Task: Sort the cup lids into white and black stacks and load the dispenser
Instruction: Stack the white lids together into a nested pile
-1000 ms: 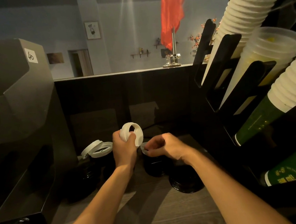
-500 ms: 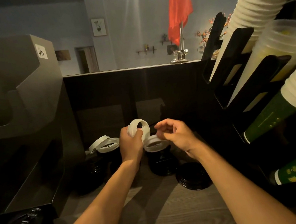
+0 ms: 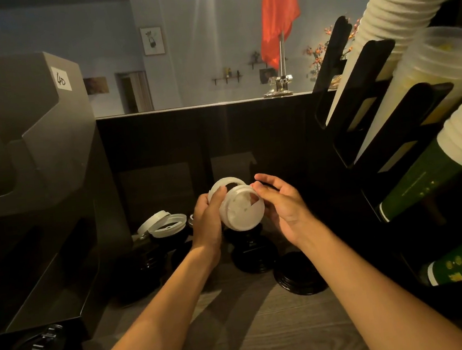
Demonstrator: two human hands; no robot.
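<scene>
Head view: above black stack (image 3: 254,255), our L hand (image 3: 206,223) grips white lid (image 3: 222,185), R hand (image 3: 282,209) pinches second white lid (image 3: 242,210) against it. More whites (image 3: 166,224) sit left of stack; sorting's early, loading not begun.

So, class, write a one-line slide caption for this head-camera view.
Left hand grips one white lid while right hand holds a second white lid against it, above black lid stacks.
</scene>
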